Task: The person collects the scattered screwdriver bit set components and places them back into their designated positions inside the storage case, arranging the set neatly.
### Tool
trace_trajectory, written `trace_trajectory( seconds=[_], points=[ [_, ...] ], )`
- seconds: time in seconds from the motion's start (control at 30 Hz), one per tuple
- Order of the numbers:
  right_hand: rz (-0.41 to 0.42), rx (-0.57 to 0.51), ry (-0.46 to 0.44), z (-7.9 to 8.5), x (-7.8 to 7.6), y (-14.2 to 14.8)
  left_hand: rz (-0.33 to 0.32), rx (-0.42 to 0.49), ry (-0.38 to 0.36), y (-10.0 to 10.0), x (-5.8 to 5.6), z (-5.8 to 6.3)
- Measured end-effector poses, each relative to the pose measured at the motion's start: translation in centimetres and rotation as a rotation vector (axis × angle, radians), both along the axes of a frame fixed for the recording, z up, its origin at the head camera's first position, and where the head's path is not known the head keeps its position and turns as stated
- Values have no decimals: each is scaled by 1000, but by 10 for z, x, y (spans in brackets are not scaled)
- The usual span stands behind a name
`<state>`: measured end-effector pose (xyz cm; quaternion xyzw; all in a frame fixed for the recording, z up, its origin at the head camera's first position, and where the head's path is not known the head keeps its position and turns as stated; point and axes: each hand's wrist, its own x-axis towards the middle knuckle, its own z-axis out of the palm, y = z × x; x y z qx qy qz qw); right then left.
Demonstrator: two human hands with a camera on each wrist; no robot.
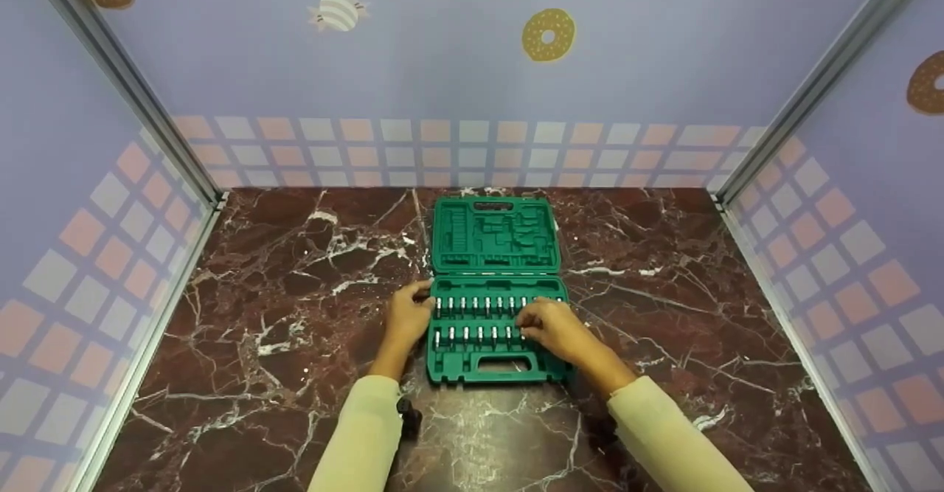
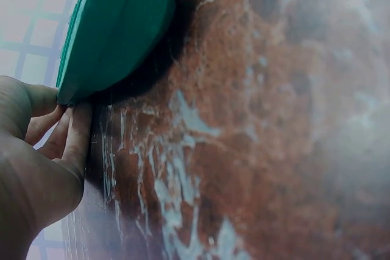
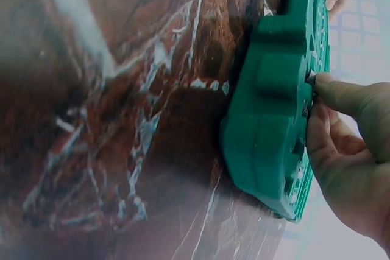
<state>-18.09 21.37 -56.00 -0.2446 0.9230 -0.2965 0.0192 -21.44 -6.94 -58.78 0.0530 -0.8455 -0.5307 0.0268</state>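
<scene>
A green socket set case (image 1: 483, 365) lies open on the table, its lid (image 1: 495, 230) folded back toward the far wall. Silver sockets (image 1: 480, 335) stand in two rows in the near half. At the case's left edge, my left hand (image 1: 410, 316) holds the side; the left wrist view shows thumb and fingertips at the case rim (image 2: 122, 35). Over the right end of the lower row, my right hand (image 1: 557, 330) pinches a small metal socket (image 3: 311, 78) between thumb and fingers. Most of that socket is hidden by the fingertips.
The case sits on a dark red marbled table (image 1: 295, 330) with white veins. A lilac back wall (image 1: 442, 71) and two side walls enclose the table. A small black object (image 1: 408, 417) is by the left sleeve.
</scene>
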Motion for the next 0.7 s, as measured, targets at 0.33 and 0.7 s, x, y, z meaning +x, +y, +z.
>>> trace_trajectory(
  seconds=[0.33, 0.7],
  points=[
    [-143, -37, -111, 2, 0, -5, 10, -34, 17, 2, -1, 0],
    [-161, 4, -188, 7, -8, -6, -6, -4, 11, 1, 2, 1]
  ],
)
